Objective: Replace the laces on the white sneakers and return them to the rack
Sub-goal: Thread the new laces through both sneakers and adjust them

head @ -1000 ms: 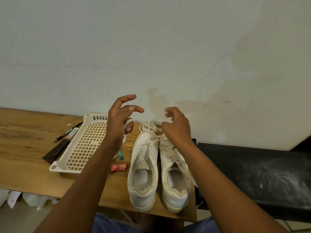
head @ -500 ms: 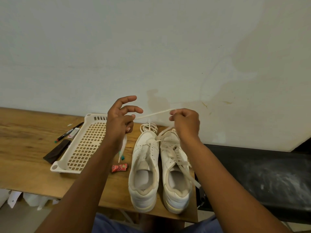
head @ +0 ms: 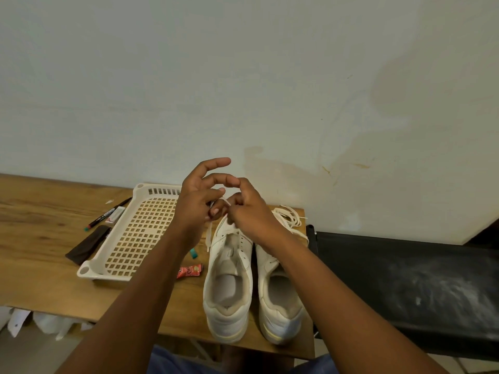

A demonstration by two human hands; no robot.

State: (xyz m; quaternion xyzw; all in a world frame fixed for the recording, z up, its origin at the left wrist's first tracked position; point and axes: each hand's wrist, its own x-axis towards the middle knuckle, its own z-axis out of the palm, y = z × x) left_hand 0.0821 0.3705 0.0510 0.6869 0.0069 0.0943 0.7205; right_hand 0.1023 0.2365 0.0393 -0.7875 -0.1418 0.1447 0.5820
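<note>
Two white sneakers stand side by side on the wooden table [head: 40,238], heels toward me: the left sneaker [head: 229,282] and the right sneaker [head: 278,290]. My left hand [head: 199,201] and my right hand [head: 248,211] meet above the left sneaker's toe. Both pinch a white lace [head: 209,238] whose loose end hangs down beside the left sneaker. My left index finger sticks up, the lower fingers curl round the lace. A loose bundle of white laces [head: 290,217] lies behind the right sneaker's toe.
A cream perforated plastic rack tray [head: 135,233] lies left of the sneakers. Left of the tray are markers [head: 108,214] and a dark brown strip [head: 86,244]. A red wrapper [head: 189,271] and a teal cap [head: 193,253] lie nearer the sneakers. A black bench [head: 405,287] adjoins the table's right edge.
My right hand has moved left and down to meet my left hand over the left sneaker. The lace stretched between the hands is now gathered between the fingers.
</note>
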